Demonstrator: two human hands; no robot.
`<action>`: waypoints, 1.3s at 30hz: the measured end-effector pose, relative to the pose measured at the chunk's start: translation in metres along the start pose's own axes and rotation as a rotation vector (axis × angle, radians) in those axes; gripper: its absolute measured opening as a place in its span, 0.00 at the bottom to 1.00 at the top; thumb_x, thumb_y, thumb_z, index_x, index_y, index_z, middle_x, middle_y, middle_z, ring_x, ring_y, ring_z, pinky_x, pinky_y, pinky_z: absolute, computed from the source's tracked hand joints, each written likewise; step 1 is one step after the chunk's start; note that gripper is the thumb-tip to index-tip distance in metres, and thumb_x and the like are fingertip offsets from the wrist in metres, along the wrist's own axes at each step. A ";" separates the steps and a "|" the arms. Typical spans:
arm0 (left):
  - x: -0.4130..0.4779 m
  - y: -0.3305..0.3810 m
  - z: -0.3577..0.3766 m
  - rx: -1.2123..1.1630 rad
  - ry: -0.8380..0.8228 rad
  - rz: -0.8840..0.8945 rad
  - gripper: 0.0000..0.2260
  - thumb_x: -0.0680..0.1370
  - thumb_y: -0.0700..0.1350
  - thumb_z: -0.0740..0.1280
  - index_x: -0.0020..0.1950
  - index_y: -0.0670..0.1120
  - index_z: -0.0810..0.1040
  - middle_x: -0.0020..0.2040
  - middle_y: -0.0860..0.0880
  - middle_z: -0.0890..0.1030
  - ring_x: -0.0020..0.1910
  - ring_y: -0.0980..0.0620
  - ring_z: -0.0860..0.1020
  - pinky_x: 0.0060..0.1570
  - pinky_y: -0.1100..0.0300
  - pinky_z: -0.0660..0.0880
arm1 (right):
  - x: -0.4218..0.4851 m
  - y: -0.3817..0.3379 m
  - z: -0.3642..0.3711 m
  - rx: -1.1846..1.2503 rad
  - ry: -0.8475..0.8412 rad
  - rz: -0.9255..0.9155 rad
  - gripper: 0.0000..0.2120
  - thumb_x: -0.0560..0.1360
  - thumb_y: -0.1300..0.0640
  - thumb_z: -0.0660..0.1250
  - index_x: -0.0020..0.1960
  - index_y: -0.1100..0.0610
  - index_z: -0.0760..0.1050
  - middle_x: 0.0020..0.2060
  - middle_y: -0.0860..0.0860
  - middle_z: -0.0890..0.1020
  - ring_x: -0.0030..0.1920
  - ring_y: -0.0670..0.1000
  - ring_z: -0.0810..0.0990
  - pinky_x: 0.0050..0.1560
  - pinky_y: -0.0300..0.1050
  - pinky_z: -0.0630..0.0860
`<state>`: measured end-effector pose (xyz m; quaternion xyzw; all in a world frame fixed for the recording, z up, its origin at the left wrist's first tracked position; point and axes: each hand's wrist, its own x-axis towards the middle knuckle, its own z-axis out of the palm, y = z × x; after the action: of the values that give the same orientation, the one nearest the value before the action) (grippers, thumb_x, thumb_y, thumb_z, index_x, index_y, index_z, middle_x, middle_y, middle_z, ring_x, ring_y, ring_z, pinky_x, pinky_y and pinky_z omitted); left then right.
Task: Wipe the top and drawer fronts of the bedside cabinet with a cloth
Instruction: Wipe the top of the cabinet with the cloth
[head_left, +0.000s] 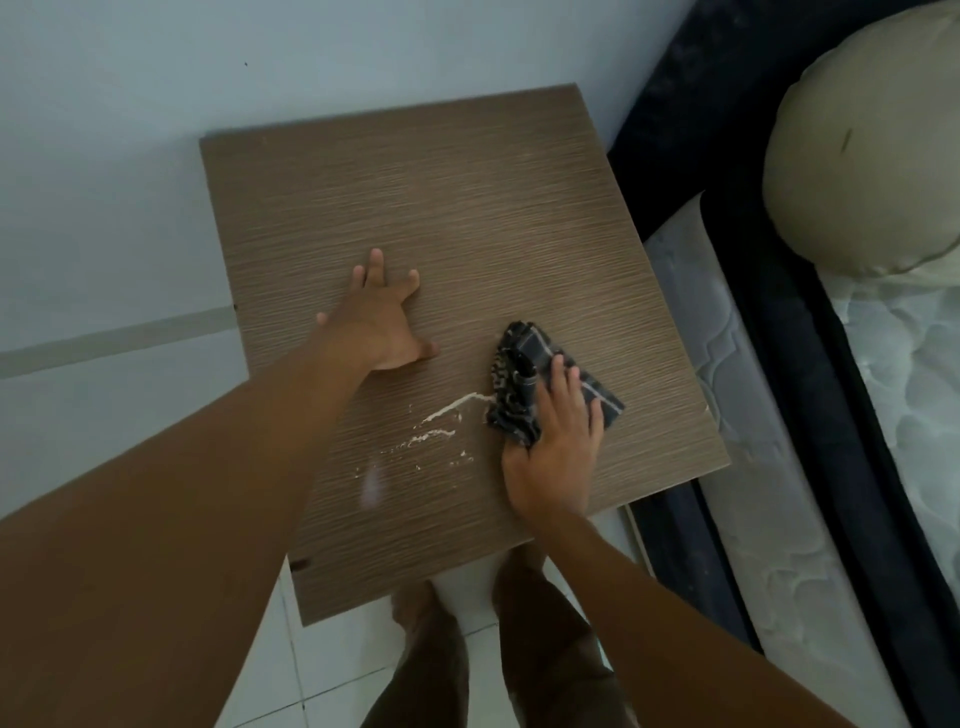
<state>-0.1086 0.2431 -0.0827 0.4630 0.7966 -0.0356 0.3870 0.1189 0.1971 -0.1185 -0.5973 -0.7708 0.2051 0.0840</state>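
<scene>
I look straight down on the brown wood-grain top of the bedside cabinet (457, 208). My right hand (558, 447) presses a dark checked cloth (519, 374) flat on the top near its right front corner. A streak of pale crumbs or residue (447, 415) lies just left of the cloth. My left hand (382, 322) rests flat on the middle of the top with fingers spread, holding nothing. The drawer fronts are hidden below the top.
A pale wall (104, 182) runs behind and left of the cabinet. A bed with a dark frame (779, 312), a quilted mattress (753, 493) and a beige pillow (872, 156) stands close on the right. My legs and feet (493, 649) stand on white floor tiles (322, 670).
</scene>
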 end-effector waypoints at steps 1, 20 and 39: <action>-0.001 -0.001 0.000 0.005 -0.003 0.008 0.44 0.72 0.57 0.72 0.79 0.58 0.47 0.79 0.51 0.33 0.78 0.47 0.37 0.73 0.35 0.51 | -0.007 -0.005 0.003 0.005 -0.017 -0.025 0.34 0.71 0.47 0.51 0.77 0.50 0.57 0.78 0.49 0.56 0.78 0.49 0.48 0.77 0.58 0.47; -0.048 -0.038 0.000 -0.180 -0.013 0.028 0.23 0.83 0.44 0.57 0.78 0.52 0.58 0.80 0.56 0.44 0.79 0.50 0.47 0.74 0.54 0.45 | 0.020 -0.070 -0.116 0.444 -0.301 -0.052 0.09 0.78 0.53 0.63 0.39 0.47 0.71 0.27 0.46 0.75 0.27 0.47 0.72 0.28 0.42 0.66; -0.110 -0.074 0.080 -0.560 0.272 -0.219 0.26 0.82 0.39 0.57 0.79 0.49 0.53 0.79 0.57 0.45 0.78 0.56 0.44 0.68 0.65 0.43 | 0.091 -0.071 0.012 -0.171 -0.502 -1.063 0.28 0.76 0.48 0.58 0.76 0.49 0.60 0.77 0.54 0.60 0.77 0.55 0.56 0.76 0.58 0.49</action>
<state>-0.0879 0.0894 -0.0894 0.2505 0.8650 0.2054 0.3833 0.0269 0.2674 -0.1100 -0.0671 -0.9743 0.2069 -0.0580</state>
